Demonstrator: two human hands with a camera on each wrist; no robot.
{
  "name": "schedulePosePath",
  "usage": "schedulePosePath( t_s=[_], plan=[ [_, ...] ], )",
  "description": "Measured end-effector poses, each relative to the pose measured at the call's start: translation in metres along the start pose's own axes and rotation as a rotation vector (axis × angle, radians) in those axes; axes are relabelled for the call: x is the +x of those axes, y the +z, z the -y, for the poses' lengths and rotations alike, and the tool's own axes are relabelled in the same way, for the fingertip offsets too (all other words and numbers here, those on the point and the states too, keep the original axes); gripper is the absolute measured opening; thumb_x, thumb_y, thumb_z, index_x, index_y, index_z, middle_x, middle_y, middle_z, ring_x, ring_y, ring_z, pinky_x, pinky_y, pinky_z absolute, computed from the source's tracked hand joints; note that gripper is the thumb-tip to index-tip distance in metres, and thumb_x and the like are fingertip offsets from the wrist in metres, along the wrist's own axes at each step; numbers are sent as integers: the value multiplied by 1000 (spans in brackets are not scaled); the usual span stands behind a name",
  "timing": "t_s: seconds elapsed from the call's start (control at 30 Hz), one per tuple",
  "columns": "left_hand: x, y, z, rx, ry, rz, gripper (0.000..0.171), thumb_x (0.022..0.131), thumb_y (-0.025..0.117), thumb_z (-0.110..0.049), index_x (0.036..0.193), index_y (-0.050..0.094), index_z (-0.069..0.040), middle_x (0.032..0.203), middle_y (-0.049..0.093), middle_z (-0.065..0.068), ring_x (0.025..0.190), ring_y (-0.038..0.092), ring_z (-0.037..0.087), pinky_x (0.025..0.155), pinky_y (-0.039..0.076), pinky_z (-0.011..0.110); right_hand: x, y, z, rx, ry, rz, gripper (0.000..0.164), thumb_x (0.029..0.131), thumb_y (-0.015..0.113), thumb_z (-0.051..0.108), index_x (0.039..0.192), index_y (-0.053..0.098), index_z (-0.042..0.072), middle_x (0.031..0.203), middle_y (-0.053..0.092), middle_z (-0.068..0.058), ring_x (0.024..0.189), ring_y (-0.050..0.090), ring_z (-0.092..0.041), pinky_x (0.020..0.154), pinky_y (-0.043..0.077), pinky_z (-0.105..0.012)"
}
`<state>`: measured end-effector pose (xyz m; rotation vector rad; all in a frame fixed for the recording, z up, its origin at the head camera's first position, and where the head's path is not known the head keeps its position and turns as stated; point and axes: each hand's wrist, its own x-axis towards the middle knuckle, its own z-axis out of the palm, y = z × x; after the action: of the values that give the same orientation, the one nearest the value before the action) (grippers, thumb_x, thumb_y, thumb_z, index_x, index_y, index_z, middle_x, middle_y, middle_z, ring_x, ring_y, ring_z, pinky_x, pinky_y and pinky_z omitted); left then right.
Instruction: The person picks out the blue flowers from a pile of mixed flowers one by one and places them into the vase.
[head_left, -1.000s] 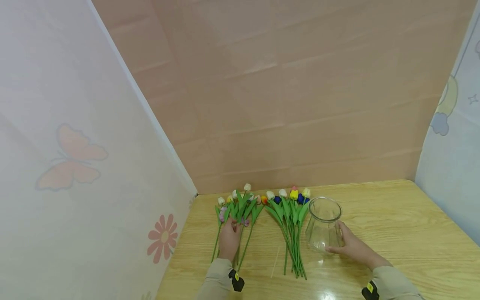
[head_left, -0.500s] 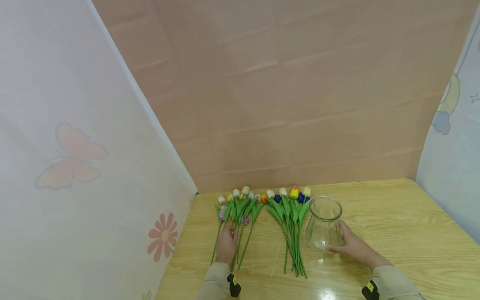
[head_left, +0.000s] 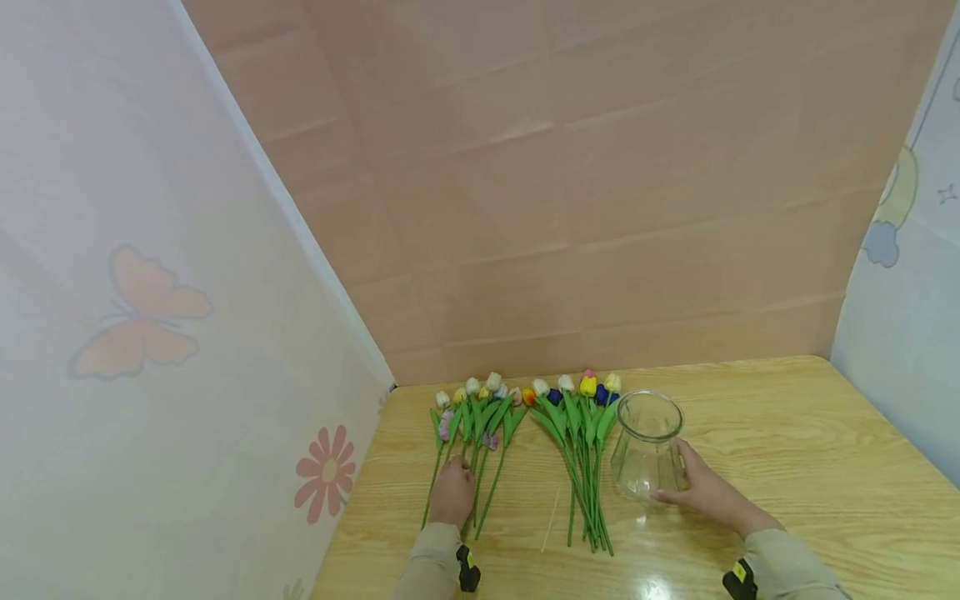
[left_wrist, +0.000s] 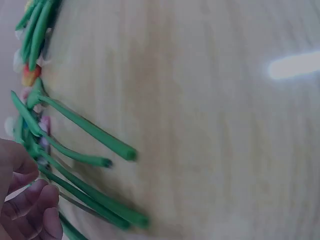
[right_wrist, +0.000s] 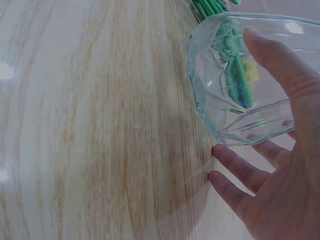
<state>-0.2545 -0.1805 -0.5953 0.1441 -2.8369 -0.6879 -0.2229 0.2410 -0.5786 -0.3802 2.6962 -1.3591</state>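
Artificial tulips with green stems lie in two groups on the wooden table. My left hand [head_left: 452, 492] is over the stems of the left tulips [head_left: 482, 417], which have white, yellow, peach and lilac heads. In the left wrist view its fingers [left_wrist: 50, 195] are curled with the thumb close beside the stems; I cannot tell whether a stem is pinched. My right hand [head_left: 708, 492] holds a clear glass vase [head_left: 648, 467] by its side, thumb toward the front and other fingers round the far side. The vase stands upright with no stems in it.
The right tulips [head_left: 588, 433], with white, yellow, orange, blue and pink heads, lie just left of the vase, their stems crossing toward the front. Fabric walls enclose the table [head_left: 780, 450] at the back [head_left: 600, 250], left and right.
My left hand has drawn back slightly toward the front and left, down the stems, its fingers more curled. Tulip heads above it have shifted a little. My right hand and the vase have stayed put.
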Motion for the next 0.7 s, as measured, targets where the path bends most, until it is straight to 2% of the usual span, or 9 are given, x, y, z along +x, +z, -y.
schedulePosePath(
  t_s=[0.07, 0.17, 0.27, 0.37, 0.5, 0.6, 0.7],
  plan=[
    [1, -4, -8, 9, 16, -7, 11, 90, 65, -11, 101, 65, -6, 85, 63, 5, 60, 54, 11, 49, 42, 28, -1, 0, 0, -2, -1, 2, 108, 81, 76, 40, 150, 5, -3, 150, 9, -42, 132, 14, -64, 99, 20, -74],
    [1, -12, -28, -4, 82, -19, 11, 89, 65, -9, 100, 66, -5, 87, 64, 7, 56, 52, 11, 46, 41, 27, -1, 0, 1, -10, -4, 0, 109, 81, 75, 40, 150, 4, -3, 150, 8, -42, 132, 14, -64, 98, 20, -75],
    [-1, -15, -49, -39, 153, 15, 11, 91, 62, -9, 101, 66, -5, 85, 62, 5, 51, 47, 7, 43, 37, 24, -1, 0, 0, -14, -5, -1, 109, 82, 75, 41, 150, 3, -4, 150, 8, -42, 132, 14, -64, 99, 20, -75],
    [-5, -10, -69, -76, 225, 44, 9, 92, 61, -9, 99, 66, -6, 73, 58, -1, 44, 40, 3, 38, 31, 20, -1, -1, 0, -10, 1, 7, 110, 82, 75, 40, 151, 1, -4, 150, 7, -42, 132, 13, -64, 99, 19, -75],
    [-10, -2, -97, -110, 280, 107, 10, 94, 59, -10, 100, 67, -8, 60, 51, -7, 39, 36, 2, 35, 26, 18, -2, -2, 1, 3, 13, 20, 110, 83, 74, 40, 151, -1, -4, 150, 6, -41, 133, 11, -64, 99, 18, -75],
    [-15, 4, -117, -114, 300, 153, 10, 94, 58, -11, 99, 67, -9, 61, 50, -7, 39, 34, 3, 35, 26, 19, -1, -2, 0, 4, 7, 15, 109, 83, 74, 40, 151, 0, -3, 151, 6, -41, 133, 12, -64, 99, 18, -75],
    [-21, 17, -130, -57, 315, 150, 7, 93, 61, -13, 95, 68, -12, 67, 55, -6, 41, 36, 3, 37, 29, 19, -1, -2, -1, 3, 2, 11, 109, 83, 74, 40, 151, 1, -4, 150, 7, -41, 133, 12, -64, 99, 18, -74]
  ],
)
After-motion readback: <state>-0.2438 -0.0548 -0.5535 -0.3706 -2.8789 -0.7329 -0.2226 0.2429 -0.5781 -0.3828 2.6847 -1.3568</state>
